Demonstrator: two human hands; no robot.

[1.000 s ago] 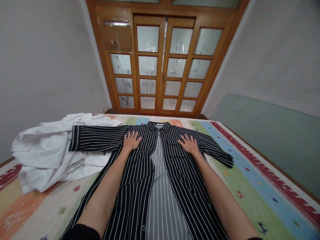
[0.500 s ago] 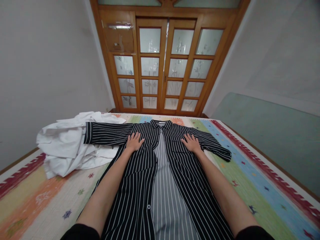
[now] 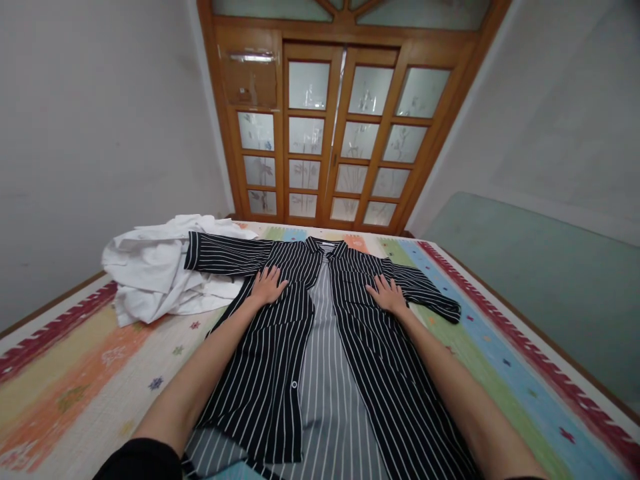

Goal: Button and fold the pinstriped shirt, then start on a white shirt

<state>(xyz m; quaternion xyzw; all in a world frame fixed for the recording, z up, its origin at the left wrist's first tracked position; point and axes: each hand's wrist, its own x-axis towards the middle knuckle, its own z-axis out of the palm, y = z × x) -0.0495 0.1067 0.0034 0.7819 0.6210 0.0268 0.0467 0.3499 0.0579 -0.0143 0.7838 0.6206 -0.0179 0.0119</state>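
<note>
A black shirt with white stripes (image 3: pixel 260 373) lies face up on the bed, its front unbuttoned and its grey striped inside showing down the middle. The collar points away from me and both short sleeves are spread out to the sides. My left hand (image 3: pixel 269 287) rests flat on the left chest of the shirt, fingers spread. On the other side, my right hand (image 3: pixel 387 295) presses flat on the right chest, fingers apart too. Neither hand grips the cloth. The left hem is partly turned up near the bottom of the view.
A crumpled white garment (image 3: pixel 150 273) lies at the left, under the striped sleeve. The bed has a colourful striped cover (image 3: pixel 500 333). A pale green headboard-like panel (image 3: pixel 540 267) stands along the right. Wooden glass-paned doors (image 3: pixel 325 133) close off the far end.
My view has shifted a little, bringing the lower hem of the shirt into sight. Both hands have slid slightly towards me on the shirt and stay flat.
</note>
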